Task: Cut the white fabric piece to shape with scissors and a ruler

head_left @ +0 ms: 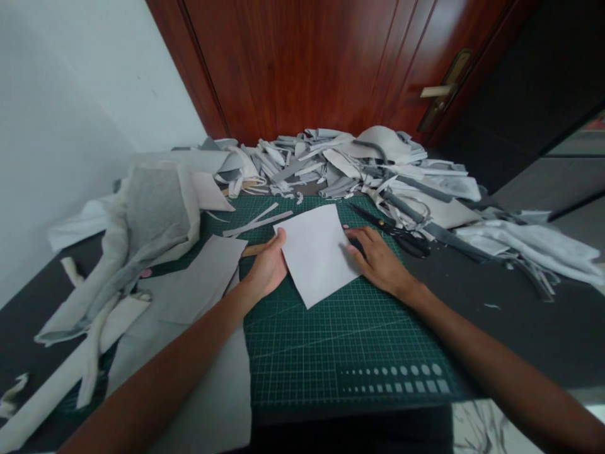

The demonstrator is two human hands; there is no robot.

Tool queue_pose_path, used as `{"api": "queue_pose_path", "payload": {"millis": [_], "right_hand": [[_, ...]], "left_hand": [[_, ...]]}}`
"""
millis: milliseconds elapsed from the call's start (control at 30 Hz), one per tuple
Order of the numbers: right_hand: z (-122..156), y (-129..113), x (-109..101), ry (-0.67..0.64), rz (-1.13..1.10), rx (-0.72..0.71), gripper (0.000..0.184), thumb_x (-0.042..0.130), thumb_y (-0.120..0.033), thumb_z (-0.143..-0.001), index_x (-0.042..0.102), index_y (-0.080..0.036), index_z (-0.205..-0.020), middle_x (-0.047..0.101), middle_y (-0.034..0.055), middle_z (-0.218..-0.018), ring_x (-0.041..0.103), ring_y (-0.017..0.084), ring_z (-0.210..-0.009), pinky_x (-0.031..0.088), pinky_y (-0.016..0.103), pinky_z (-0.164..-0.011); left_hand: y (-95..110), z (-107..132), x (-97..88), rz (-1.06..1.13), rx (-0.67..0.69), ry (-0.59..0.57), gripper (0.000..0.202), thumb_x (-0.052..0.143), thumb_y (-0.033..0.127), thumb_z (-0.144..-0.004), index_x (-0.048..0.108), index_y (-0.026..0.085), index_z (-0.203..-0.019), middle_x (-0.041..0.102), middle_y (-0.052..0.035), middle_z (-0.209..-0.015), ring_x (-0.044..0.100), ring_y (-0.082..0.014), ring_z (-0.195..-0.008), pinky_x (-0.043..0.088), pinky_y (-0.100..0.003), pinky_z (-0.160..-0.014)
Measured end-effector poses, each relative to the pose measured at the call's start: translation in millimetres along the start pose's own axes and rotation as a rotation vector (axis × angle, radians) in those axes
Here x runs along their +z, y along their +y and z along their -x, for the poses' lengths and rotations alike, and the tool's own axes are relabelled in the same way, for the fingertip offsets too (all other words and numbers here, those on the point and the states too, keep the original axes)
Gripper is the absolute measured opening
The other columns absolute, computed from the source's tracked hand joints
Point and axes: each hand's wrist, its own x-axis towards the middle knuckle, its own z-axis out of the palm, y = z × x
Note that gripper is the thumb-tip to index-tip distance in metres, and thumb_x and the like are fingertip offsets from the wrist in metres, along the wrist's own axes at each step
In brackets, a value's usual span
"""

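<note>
My left grip (267,265) sits on the edge of a white sheet (314,255) on the green cutting mat (354,353), closed or not I cannot tell, my right grip (378,258) lies open against its other edge, with fabric offcuts (331,164) heaped beyond and scissors (394,230) lying unheld.

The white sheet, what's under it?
The white sheet lies on a green cutting mat. Anything directly beneath the sheet is covered and cannot be seen.

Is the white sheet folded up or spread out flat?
Spread flat: the white sheet lies open on the green cutting mat, no fold showing, the left hand and right hand at its edges.
</note>
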Motion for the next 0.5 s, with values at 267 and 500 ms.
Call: {"api": "queue_pose_path", "payload": {"millis": [267,500], "right_hand": [[-5.0,29.2,-3.0,-0.184,-0.11,-0.226,0.034,0.056,-0.044,-0.101,0.063,-0.022,-0.126,0.065,0.0139,-0.137,0.058,0.031,-0.131,0.048,0.053,-0.109],[-9.5,35.4,-10.8,-0.023,0.148,0.044,0.024,0.049,-0.029,-0.102,0.071,-0.018,-0.102,0.076,0.0142,-0.102,0.068,0.031,-0.1,0.051,0.05,-0.096]], "left_hand": [[38.8,-4.4,-24.7,-0.081,-0.024,0.217,0.053,0.052,0.058,-0.102,0.062,0.016,-0.133,0.08,-0.0111,-0.106,0.075,-0.0308,-0.107,0.063,-0.043,-0.096],[65.4,29.2,19.6,-0.779,0.497,-0.286,0.049,0.05,0.059,-0.102,0.069,0.027,-0.134,0.075,-0.0039,-0.129,0.055,-0.0343,-0.14,0.048,-0.049,-0.117]]}}
